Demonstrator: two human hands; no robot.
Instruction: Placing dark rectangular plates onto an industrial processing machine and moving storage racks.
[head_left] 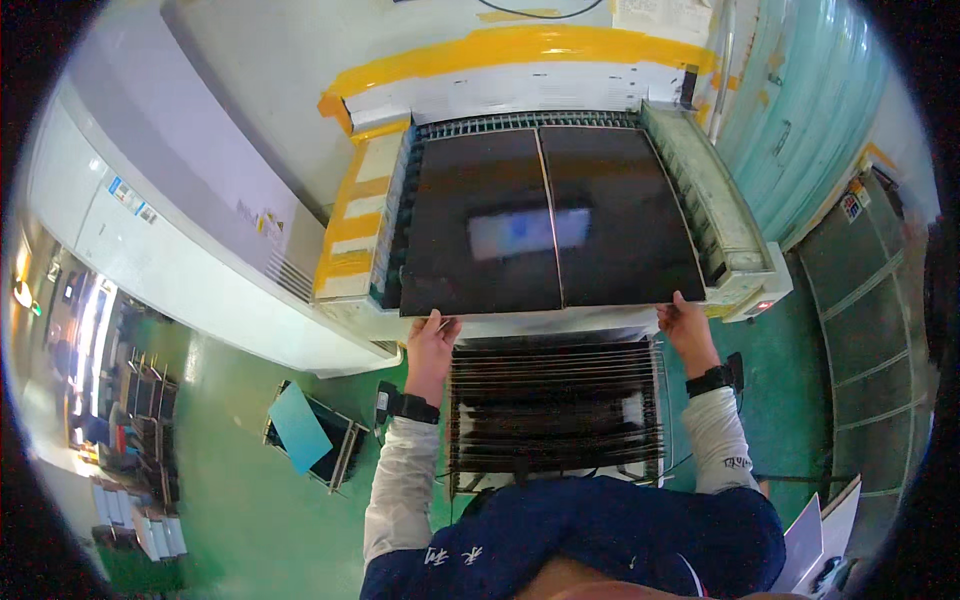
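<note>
Two glossy black panels lie side by side on a roller conveyor (525, 122), with a thin pale seam between them. My left hand (432, 345) pinches the near edge of the left black panel (470, 270), close to its left corner. At the near right corner of the right black panel (630, 265), my right hand (688, 328) has its thumb and fingers closed on the edge. Both panels look flat, and a bluish light reflects in them across the seam. The undersides of the panels and some fingertips are hidden.
Just in front of me, below the conveyor, stands a slotted rack (555, 405) of dark panels. A small cart (345, 450) with a light-blue sheet (300, 428) is on the green floor to the left. White cabinets (180, 260) flank the left; a grey-panelled frame (865, 310) stands right.
</note>
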